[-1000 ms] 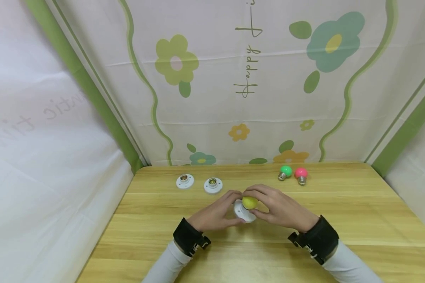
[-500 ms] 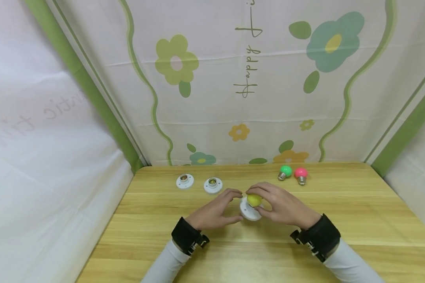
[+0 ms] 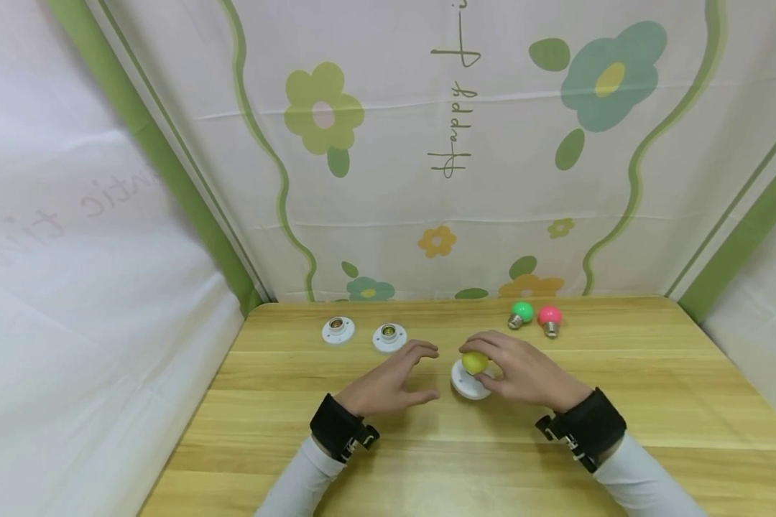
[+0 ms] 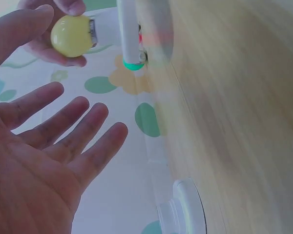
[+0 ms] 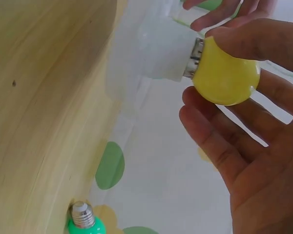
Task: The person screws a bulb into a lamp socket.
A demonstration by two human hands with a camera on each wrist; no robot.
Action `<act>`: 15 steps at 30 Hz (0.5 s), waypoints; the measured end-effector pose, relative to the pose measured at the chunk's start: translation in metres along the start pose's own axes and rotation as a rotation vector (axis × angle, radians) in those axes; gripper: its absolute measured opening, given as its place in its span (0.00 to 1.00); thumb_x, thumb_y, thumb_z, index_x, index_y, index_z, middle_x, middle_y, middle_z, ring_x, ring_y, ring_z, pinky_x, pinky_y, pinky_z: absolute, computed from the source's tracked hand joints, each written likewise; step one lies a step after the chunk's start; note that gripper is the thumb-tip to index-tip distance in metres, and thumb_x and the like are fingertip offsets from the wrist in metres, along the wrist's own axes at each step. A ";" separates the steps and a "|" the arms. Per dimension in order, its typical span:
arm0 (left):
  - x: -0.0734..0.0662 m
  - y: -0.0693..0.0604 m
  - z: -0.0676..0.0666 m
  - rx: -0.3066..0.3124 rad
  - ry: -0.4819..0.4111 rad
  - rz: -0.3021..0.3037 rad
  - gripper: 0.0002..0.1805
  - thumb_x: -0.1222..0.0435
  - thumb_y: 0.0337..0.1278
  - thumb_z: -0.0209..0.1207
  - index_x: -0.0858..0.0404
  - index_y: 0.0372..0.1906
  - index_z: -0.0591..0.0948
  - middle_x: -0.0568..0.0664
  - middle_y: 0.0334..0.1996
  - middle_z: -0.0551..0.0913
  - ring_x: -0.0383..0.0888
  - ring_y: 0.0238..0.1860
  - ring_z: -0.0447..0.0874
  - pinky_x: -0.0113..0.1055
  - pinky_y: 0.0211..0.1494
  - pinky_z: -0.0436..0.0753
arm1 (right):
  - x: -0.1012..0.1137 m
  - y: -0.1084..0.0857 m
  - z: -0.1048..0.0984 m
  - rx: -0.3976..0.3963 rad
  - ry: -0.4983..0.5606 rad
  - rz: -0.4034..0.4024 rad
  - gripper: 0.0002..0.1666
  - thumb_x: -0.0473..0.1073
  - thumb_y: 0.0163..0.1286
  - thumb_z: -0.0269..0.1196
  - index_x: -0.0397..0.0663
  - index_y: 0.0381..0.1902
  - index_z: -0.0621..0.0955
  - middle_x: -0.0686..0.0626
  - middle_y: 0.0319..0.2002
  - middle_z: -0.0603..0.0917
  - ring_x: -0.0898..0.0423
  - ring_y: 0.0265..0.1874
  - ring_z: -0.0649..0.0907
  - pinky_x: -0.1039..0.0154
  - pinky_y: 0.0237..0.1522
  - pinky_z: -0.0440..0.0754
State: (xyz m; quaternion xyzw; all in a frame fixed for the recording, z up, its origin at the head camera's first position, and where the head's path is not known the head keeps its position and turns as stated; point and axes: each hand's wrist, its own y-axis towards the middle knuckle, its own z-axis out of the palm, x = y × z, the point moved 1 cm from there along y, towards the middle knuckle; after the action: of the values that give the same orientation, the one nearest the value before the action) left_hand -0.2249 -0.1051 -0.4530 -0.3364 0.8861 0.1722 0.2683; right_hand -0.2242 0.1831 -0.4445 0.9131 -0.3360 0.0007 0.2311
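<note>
My right hand (image 3: 524, 372) pinches a yellow light bulb (image 5: 227, 73) between thumb and fingers. The bulb's metal cap sits in the socket of a white round lamp holder (image 3: 468, 382), with a strip of metal still showing in both wrist views. In the left wrist view the holder's base (image 4: 129, 31) appears slightly above the tabletop, over its shadow. To the left, my left hand (image 3: 388, 380) is held apart from the holder, thumb and fingers spread, touching nothing.
Two more white lamp holders (image 3: 389, 337) (image 3: 338, 331) with bare sockets lie at the back left of the wooden table (image 3: 427, 467). A green bulb (image 3: 522, 313) and a pink bulb (image 3: 550, 317) lie at the back right. Behind hangs a flowered curtain (image 3: 388, 187).
My left hand has let go of the lamp holder and drawn slightly left. My right hand has carried the yellow bulb and the holder together to the right.
</note>
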 end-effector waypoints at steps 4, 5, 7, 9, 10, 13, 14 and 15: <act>0.002 0.000 0.000 0.008 -0.001 -0.002 0.36 0.46 0.74 0.63 0.55 0.77 0.67 0.47 0.78 0.66 0.44 0.77 0.70 0.43 0.78 0.74 | -0.004 -0.002 -0.001 0.014 0.001 0.023 0.29 0.44 0.61 0.78 0.51 0.60 0.84 0.51 0.59 0.86 0.52 0.59 0.86 0.53 0.55 0.89; 0.002 0.000 0.001 0.009 -0.002 0.000 0.36 0.46 0.74 0.63 0.55 0.77 0.67 0.47 0.78 0.66 0.44 0.77 0.70 0.43 0.78 0.74 | -0.005 -0.003 -0.001 0.019 0.005 0.030 0.29 0.44 0.61 0.78 0.51 0.60 0.84 0.52 0.59 0.86 0.52 0.59 0.86 0.53 0.56 0.88; 0.003 0.000 0.001 0.009 -0.003 0.002 0.35 0.46 0.74 0.63 0.55 0.77 0.67 0.46 0.77 0.66 0.44 0.76 0.70 0.43 0.78 0.74 | -0.007 -0.004 -0.002 0.029 0.013 0.044 0.28 0.44 0.61 0.77 0.52 0.60 0.84 0.52 0.58 0.86 0.52 0.59 0.86 0.52 0.56 0.88; 0.003 0.000 0.001 0.010 -0.007 0.001 0.35 0.47 0.74 0.63 0.55 0.77 0.67 0.46 0.77 0.66 0.44 0.76 0.70 0.43 0.78 0.74 | -0.008 -0.004 -0.002 0.044 0.019 0.058 0.28 0.44 0.61 0.77 0.52 0.60 0.84 0.52 0.58 0.86 0.52 0.59 0.86 0.52 0.57 0.88; 0.004 0.000 0.001 0.010 -0.009 0.000 0.35 0.47 0.74 0.63 0.55 0.77 0.67 0.46 0.77 0.66 0.44 0.76 0.70 0.42 0.78 0.74 | -0.009 -0.004 -0.002 0.052 0.020 0.066 0.28 0.44 0.62 0.77 0.52 0.60 0.84 0.53 0.59 0.86 0.52 0.60 0.86 0.52 0.57 0.88; 0.004 -0.001 0.001 0.015 -0.012 -0.010 0.35 0.47 0.74 0.63 0.55 0.77 0.68 0.46 0.78 0.66 0.43 0.77 0.69 0.42 0.78 0.74 | -0.012 -0.005 -0.002 0.077 0.027 0.091 0.28 0.44 0.62 0.76 0.53 0.61 0.84 0.53 0.59 0.86 0.51 0.60 0.86 0.51 0.58 0.87; 0.004 -0.001 0.001 0.019 -0.014 -0.015 0.35 0.46 0.74 0.63 0.55 0.77 0.68 0.46 0.78 0.66 0.43 0.77 0.69 0.42 0.78 0.74 | -0.012 -0.005 -0.003 0.085 0.031 0.099 0.28 0.43 0.62 0.76 0.53 0.61 0.84 0.53 0.59 0.86 0.51 0.60 0.86 0.51 0.58 0.87; 0.004 -0.001 0.001 0.022 -0.015 -0.019 0.35 0.46 0.74 0.63 0.55 0.77 0.68 0.46 0.78 0.66 0.43 0.77 0.69 0.42 0.78 0.74 | -0.013 -0.005 -0.003 0.093 0.036 0.108 0.28 0.43 0.62 0.76 0.53 0.61 0.84 0.52 0.59 0.86 0.51 0.60 0.86 0.51 0.58 0.87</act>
State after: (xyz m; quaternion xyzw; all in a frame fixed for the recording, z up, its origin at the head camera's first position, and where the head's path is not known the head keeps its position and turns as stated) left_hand -0.2266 -0.1073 -0.4565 -0.3403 0.8828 0.1625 0.2801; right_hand -0.2302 0.1956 -0.4459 0.9031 -0.3803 0.0449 0.1942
